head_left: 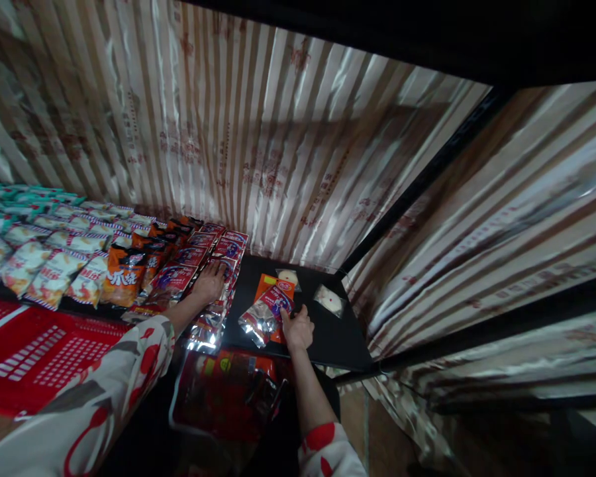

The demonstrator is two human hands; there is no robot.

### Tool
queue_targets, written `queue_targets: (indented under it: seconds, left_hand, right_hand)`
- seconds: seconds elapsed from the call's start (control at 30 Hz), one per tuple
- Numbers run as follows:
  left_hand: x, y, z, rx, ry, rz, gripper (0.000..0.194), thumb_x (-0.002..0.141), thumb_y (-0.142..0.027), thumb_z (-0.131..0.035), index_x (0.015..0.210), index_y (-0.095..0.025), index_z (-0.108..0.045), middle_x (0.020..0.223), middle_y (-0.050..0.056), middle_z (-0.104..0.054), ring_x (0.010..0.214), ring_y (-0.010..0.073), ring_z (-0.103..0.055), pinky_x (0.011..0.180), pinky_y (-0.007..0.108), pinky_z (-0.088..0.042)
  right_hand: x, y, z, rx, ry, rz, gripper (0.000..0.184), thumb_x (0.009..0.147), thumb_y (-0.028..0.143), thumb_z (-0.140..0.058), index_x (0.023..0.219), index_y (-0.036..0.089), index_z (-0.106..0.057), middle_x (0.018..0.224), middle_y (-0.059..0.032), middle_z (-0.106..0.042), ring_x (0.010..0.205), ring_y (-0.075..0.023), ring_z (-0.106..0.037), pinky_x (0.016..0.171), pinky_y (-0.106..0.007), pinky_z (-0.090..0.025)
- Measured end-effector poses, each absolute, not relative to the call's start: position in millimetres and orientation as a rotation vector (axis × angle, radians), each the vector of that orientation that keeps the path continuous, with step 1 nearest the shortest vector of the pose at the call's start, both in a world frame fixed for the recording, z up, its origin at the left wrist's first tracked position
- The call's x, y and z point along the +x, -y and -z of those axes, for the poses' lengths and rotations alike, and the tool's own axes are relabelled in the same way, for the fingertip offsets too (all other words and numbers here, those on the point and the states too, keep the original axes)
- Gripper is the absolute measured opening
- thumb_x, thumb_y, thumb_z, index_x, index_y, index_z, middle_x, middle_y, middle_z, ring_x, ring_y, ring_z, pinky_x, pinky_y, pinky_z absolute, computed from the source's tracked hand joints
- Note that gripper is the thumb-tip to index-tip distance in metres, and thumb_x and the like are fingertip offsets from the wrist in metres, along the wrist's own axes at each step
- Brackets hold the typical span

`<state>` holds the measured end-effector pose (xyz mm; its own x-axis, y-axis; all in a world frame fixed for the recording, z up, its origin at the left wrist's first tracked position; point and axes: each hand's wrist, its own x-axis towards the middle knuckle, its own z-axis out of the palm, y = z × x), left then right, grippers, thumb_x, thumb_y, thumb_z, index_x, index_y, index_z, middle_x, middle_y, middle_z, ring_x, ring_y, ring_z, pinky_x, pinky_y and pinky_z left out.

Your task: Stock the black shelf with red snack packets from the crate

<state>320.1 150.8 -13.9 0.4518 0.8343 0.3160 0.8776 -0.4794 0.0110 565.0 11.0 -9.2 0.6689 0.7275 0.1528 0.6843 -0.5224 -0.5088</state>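
Note:
My left hand [210, 283] lies flat over the overlapping red-and-silver snack packets [228, 248] at the end of the filled part of the shelf, its fingers stretched out. On the black shelf [322, 341] to the right, my right hand [298, 329] has its thumb at the right edge of a single red-and-silver snack packet [265, 315], with the fingers curled beside it. That packet lies tilted over an orange packet [264, 286], which it partly covers. Two small clear packets with a round white item inside, one [289, 278] behind and one [329, 300] to the right, lie near my right hand.
Orange-and-black snack bags [122, 275], white snack bags [54, 271] and green bags [24, 195] stand in rows leftward. A red basket [54, 344] is at front left. Below the shelf sits a container of red packets [223, 391]. Black frame bars [417, 179] and striped sheeting [278, 132] bound the shelf.

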Motion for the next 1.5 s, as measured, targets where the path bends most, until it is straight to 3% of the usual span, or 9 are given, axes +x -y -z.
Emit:
queue_targets:
  seconds: [0.23,0.37,0.63,0.8,1.03,1.17,1.27,1.37,1.5]
  left_hand:
    - [319,-151,15,-2.553,1.502,0.428,0.045,0.086,-0.022,-0.035,0.128,-0.006,-0.042,0.132,0.018,-0.046,0.127,0.0253,-0.036,0.105,0.041,-0.026]
    - [319,-152,16,-2.556,1.507,0.442,0.045,0.086,-0.022,-0.035,0.128,-0.006,-0.042,0.132,0.018,-0.046,0.127,0.0256,-0.035,0.105,0.041,-0.026]
    - [318,-154,17,-2.558,1.544,0.409,0.046,0.088,-0.023,-0.033,0.129,-0.006,-0.041,0.135,0.019,-0.042,0.126,0.0271,-0.037,0.105,0.042,-0.026]
    - [317,-156,19,-2.564,1.549,0.387,0.046,0.088,-0.024,-0.033,0.131,-0.006,-0.038,0.136,0.019,-0.040,0.128,0.0282,-0.035,0.103,0.041,-0.027]
    - [318,-156,18,-2.569,1.541,0.405,0.047,0.088,-0.024,-0.034,0.130,-0.004,-0.038,0.135,0.021,-0.041,0.127,0.0279,-0.035,0.105,0.040,-0.025]
    - [319,-156,19,-2.565,1.543,0.415,0.048,0.087,-0.023,-0.035,0.130,-0.004,-0.038,0.135,0.021,-0.041,0.128,0.0283,-0.034,0.105,0.041,-0.024]
    - [319,-155,19,-2.565,1.552,0.427,0.048,0.087,-0.024,-0.036,0.131,-0.006,-0.038,0.136,0.020,-0.041,0.128,0.0277,-0.034,0.105,0.042,-0.025]
    - [320,-155,17,-2.566,1.561,0.444,0.047,0.087,-0.023,-0.035,0.130,-0.006,-0.038,0.135,0.019,-0.042,0.127,0.0273,-0.035,0.104,0.043,-0.025]
    - [320,-153,15,-2.567,1.569,0.461,0.046,0.087,-0.022,-0.035,0.130,-0.007,-0.040,0.134,0.019,-0.043,0.128,0.0271,-0.035,0.105,0.042,-0.025]
  right_hand:
    - [531,10,-2,-1.921,1.751,0.008,0.048,0.080,0.048,-0.049,0.118,0.019,-0.056,0.118,-0.0099,-0.056,0.115,-0.0273,-0.041,0.096,-0.040,-0.033]
    - [507,26,7,-1.822,1.979,-0.057,0.071,0.070,0.042,-0.066,0.132,0.022,-0.041,0.138,-0.0089,-0.041,0.131,-0.0318,-0.023,0.101,-0.048,-0.027]
    - [498,45,13,-1.837,2.000,-0.164,0.055,0.079,0.023,-0.052,0.133,0.016,-0.040,0.133,-0.0107,-0.048,0.127,-0.0266,-0.033,0.103,-0.044,-0.028]
    - [494,61,16,-1.818,2.034,-0.196,0.045,0.084,0.023,-0.046,0.127,0.011,-0.047,0.130,-0.0120,-0.050,0.124,-0.0261,-0.038,0.104,-0.042,-0.026]
    - [491,81,24,-1.861,1.608,-0.080,0.035,0.087,0.034,-0.042,0.113,0.015,-0.055,0.116,-0.0118,-0.057,0.113,-0.0233,-0.046,0.097,-0.039,-0.032]
    - [498,86,30,-2.112,0.920,-0.135,0.044,0.079,0.048,-0.048,0.106,0.014,-0.053,0.105,-0.0161,-0.056,0.102,-0.0276,-0.051,0.086,-0.040,-0.040]
    - [504,86,39,-2.064,0.691,-0.349,0.053,0.073,0.054,-0.052,0.108,0.014,-0.050,0.102,-0.0145,-0.055,0.086,-0.0225,-0.058,0.075,-0.033,-0.046]
    - [506,84,45,-1.946,0.631,-0.479,0.058,0.068,0.052,-0.058,0.109,0.014,-0.047,0.102,-0.0126,-0.057,0.075,-0.0173,-0.061,0.069,-0.028,-0.048]
    - [502,80,43,-1.904,0.543,-0.533,0.058,0.060,0.045,-0.067,0.107,0.015,-0.049,0.085,-0.0066,-0.062,0.074,-0.0184,-0.062,0.067,-0.028,-0.049]
